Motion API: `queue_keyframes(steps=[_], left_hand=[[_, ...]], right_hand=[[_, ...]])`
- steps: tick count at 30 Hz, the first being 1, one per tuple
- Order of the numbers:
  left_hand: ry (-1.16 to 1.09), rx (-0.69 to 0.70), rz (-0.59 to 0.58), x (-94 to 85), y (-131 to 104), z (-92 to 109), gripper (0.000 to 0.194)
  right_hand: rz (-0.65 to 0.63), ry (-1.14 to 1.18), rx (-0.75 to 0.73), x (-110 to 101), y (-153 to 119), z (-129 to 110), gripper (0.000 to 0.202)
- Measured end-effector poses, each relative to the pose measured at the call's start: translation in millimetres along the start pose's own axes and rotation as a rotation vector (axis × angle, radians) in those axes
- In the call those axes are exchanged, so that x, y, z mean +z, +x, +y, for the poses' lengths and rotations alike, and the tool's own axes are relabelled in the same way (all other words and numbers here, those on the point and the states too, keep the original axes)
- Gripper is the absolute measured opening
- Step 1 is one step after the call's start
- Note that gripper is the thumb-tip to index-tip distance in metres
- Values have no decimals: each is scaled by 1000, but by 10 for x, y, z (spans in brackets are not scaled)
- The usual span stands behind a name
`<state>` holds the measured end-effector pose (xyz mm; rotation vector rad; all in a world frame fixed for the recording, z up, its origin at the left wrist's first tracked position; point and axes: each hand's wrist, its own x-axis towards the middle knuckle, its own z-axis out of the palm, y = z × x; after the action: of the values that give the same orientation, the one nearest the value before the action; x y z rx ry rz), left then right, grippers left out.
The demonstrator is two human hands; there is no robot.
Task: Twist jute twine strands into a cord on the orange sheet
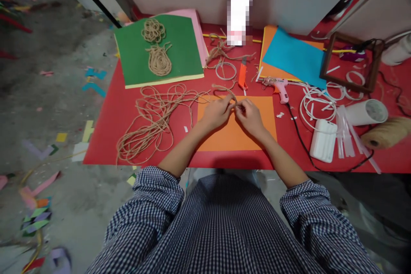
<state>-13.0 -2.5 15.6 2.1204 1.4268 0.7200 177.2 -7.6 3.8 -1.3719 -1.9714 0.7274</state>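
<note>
Over an orange sheet of paper (237, 137), my left hand (218, 111) and my right hand (248, 115) meet, fingers pinched on a piece of jute twine (224, 89). One end of the twine curls up beyond the fingertips; the part between the fingers is mostly hidden. To the left lies a loose tangle of twine (154, 120), with a strand running toward my left hand. Two coiled twine shapes, a looped rosette (153, 31) and a tighter spiral (159, 61), rest on a green sheet (180, 45).
Behind my hands lie an orange utility knife (242, 75) and a white ring (225, 71). Rightward are a pink glue gun (281, 87) with a black cord, a white power bank (323, 140), glue sticks (345, 132), a twine spool (387, 132) and a wooden frame (329, 55). Paper scraps litter the floor.
</note>
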Motion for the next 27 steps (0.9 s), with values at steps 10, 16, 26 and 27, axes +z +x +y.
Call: queue_keyframes(steps=[10,16,26,27], left_hand=[[202,13,-133,-134,32,-13,32],[139,22,-164,-79,35,-77,37],[3,50,-146,-58,67,-128,29],[4,47,-134,-59,69,-131,27]], right_hand=[[-56,4,-20,-27,5,21,20],[-58,16,-17,-55,19,33,23],[-78,-78,-59,-105,10,-19,26],[-67,-93,-64,-109,9,-23,27]])
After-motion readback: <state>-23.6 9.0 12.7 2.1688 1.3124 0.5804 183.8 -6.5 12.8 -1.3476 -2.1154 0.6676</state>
